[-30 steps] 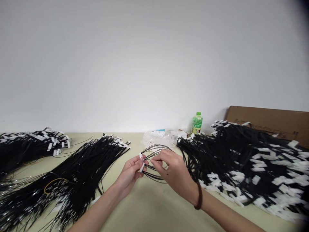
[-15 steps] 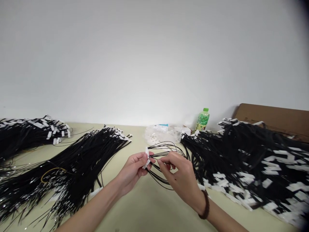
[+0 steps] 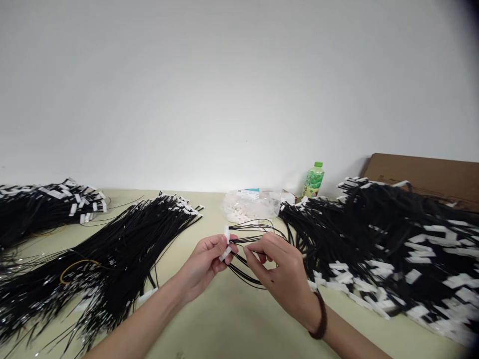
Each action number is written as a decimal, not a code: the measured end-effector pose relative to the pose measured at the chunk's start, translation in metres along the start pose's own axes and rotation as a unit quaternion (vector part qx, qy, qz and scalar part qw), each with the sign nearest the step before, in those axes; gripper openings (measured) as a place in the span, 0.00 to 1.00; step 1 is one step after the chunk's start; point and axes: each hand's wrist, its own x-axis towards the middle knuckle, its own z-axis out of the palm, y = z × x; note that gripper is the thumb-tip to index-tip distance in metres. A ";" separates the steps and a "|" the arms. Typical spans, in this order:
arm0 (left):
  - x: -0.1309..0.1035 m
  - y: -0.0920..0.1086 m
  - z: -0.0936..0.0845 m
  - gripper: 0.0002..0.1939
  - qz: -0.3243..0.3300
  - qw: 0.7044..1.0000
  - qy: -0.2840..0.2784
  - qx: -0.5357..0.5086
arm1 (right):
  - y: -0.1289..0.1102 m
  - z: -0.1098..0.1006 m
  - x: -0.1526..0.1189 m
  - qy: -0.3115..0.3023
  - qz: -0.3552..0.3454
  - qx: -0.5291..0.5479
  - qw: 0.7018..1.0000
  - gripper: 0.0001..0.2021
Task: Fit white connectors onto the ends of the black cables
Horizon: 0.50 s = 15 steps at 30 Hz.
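Note:
Between thumb and fingers, my left hand (image 3: 206,262) grips white plastic connectors (image 3: 226,233), one above and one tilted below. Thin black wires (image 3: 249,227) run from these connectors to the right, looping toward the right-hand pile. My right hand (image 3: 282,269) pinches a black wire just to the right of the connectors; the wire's tip is hidden by the fingers. A dark brown band circles the right wrist.
Black wire bundles with white connectors lie to the left (image 3: 130,249) and far left (image 3: 37,209). A larger wire pile (image 3: 366,229) fills the right. Behind stand a clear bag of white pieces (image 3: 239,209), a green-capped bottle (image 3: 313,180) and brown cardboard (image 3: 422,177).
The view has shifted slightly. Both hands keep nearly the same pose, with the connectors in the left and the wire in the right.

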 end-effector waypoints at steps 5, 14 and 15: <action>-0.001 0.000 0.002 0.14 0.001 1.000 -0.013 -0.010 | -0.001 -0.001 0.000 0.012 -0.007 0.011 1.000 0.07; -0.001 -0.001 0.001 0.14 -0.011 1.000 -0.015 -0.007 | 0.001 0.000 -0.002 -0.009 0.000 0.003 1.000 0.07; -0.001 -0.002 0.001 0.14 -0.012 1.000 -0.016 -0.007 | 0.001 0.000 -0.002 -0.010 0.001 0.005 1.000 0.07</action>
